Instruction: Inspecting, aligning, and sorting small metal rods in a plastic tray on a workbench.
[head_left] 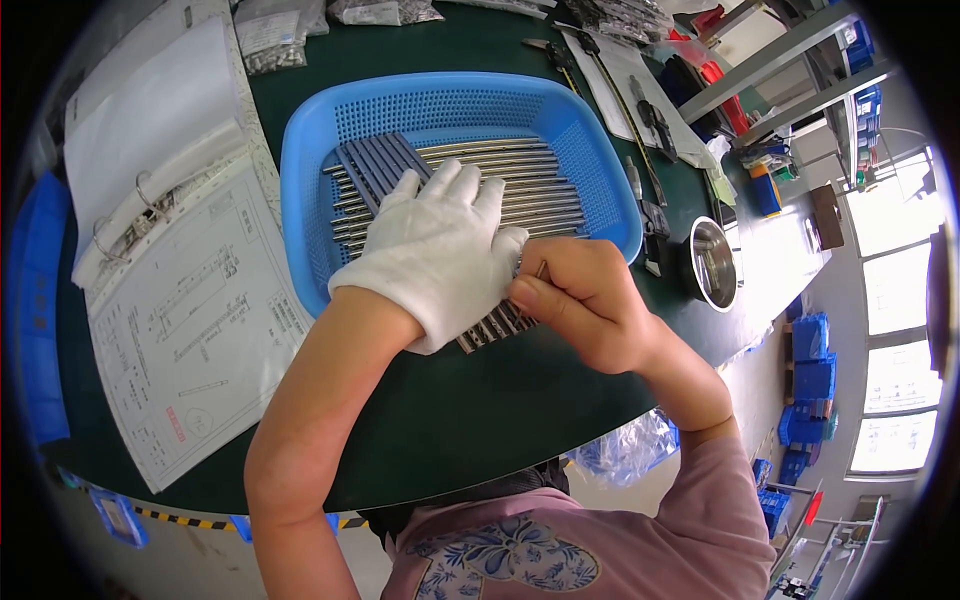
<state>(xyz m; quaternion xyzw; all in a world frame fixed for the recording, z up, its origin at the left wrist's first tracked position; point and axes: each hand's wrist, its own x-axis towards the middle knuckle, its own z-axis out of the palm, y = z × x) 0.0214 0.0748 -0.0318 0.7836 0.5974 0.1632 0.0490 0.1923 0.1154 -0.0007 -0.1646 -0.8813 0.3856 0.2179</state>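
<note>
A dark green worktable (pixel 470 420) fills the room's middle. Bright windows (pixel 895 340) glare at right, above stacked blue crates (pixel 812 365) on what seems a pale floor.
</note>
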